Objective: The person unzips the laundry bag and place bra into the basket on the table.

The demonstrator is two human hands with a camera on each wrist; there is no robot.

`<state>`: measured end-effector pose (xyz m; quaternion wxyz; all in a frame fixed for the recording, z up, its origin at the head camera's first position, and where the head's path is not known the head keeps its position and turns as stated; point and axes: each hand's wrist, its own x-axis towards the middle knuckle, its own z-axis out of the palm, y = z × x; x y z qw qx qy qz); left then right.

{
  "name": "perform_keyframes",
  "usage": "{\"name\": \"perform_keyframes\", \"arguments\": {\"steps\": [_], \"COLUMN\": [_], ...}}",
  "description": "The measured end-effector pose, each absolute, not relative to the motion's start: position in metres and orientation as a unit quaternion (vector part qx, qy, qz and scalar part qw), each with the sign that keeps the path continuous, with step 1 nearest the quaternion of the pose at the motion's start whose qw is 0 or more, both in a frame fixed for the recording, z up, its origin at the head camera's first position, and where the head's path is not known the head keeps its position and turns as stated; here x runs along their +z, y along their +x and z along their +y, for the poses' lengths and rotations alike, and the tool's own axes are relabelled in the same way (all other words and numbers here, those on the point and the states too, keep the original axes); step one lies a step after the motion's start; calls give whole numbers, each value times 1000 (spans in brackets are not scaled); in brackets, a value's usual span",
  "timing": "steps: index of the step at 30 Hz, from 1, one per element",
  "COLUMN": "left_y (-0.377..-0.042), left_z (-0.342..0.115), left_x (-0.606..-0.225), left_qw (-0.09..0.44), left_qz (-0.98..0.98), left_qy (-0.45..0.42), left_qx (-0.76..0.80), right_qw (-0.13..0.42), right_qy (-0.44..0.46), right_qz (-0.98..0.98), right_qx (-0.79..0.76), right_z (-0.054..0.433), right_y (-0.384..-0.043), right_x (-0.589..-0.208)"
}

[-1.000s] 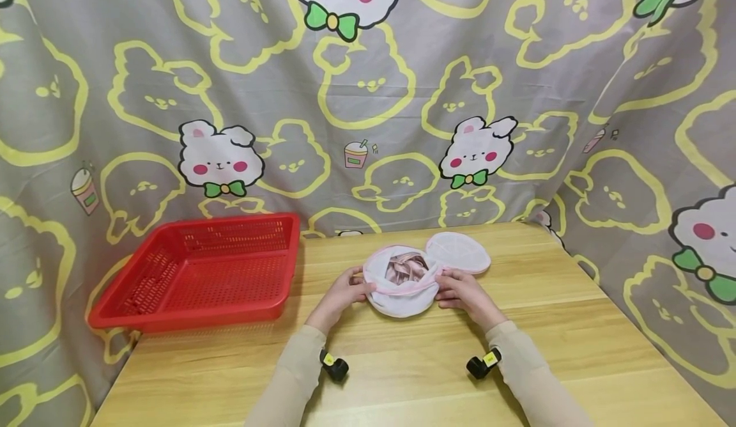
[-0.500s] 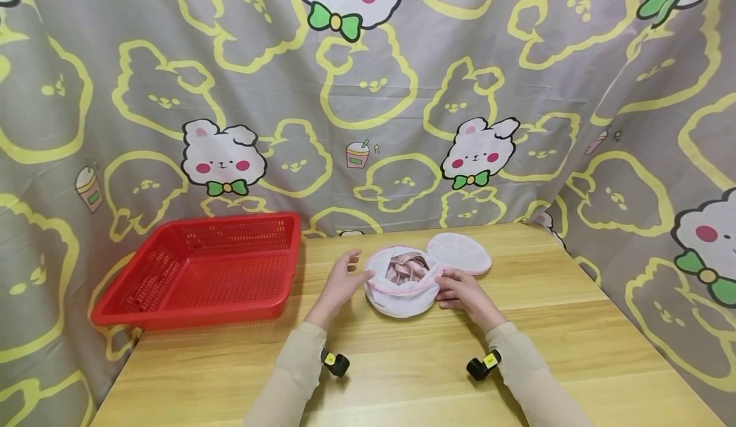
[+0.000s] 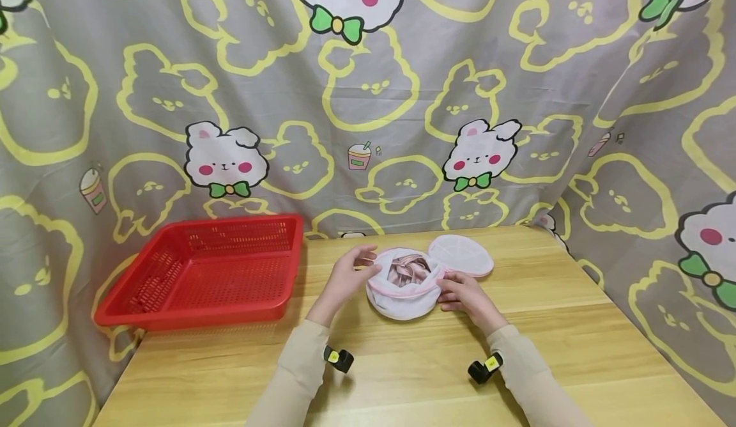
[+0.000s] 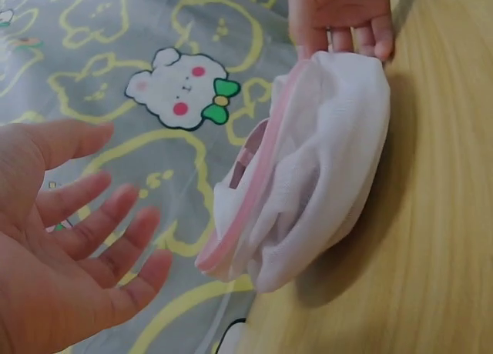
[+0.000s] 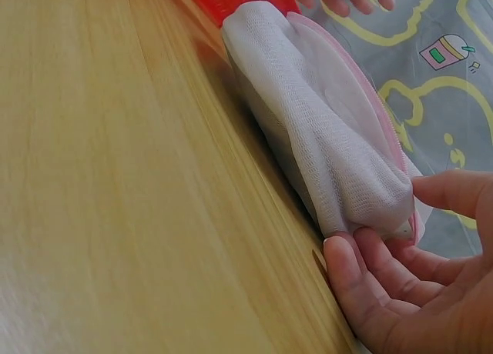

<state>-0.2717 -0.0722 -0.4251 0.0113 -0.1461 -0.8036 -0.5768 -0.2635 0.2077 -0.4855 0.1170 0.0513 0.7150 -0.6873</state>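
Observation:
A round white mesh laundry bag (image 3: pixel 402 305) with pink zip trim stands on the table, its lid (image 3: pixel 461 256) folded out towards the back right. Shiny pink-brown fabric (image 3: pixel 409 270) lies inside the opening. My right hand (image 3: pixel 468 297) holds the bag's right side; in the right wrist view its thumb is at the pink rim and its fingers are against the mesh wall (image 5: pixel 308 115). My left hand (image 3: pixel 347 278) hovers by the bag's left rim. The left wrist view shows that hand (image 4: pixel 85 246) apart from the bag, fingers spread and slightly bent, holding nothing.
A red perforated plastic basket (image 3: pixel 230 286) stands at the table's left, with nothing seen in it. A patterned grey curtain (image 3: pixel 397 104) hangs behind the wooden table (image 3: pixel 414 369) and at its sides.
My left hand has let go of the bag's left rim, drawn off to the left, then come up and back over towards the opening. The right hand keeps its place on the bag.

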Motion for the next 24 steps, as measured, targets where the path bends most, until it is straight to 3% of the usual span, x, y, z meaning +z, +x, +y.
{"name": "perform_keyframes", "arguments": {"steps": [6,24], "left_y": [-280,-302], "left_z": [-66,-36], "left_x": [-421,-420], "left_qw": [0,-101], "left_qz": [-803,-827], "left_qy": [-174,-251], "left_qx": [-569,-493], "right_qw": [124,126], "right_qy": [48,53], "right_qz": [712,717], "right_qx": [-689,-684], "right_z": [208,208], "right_y": [-265,-266], "right_x": [-487,-488]}}
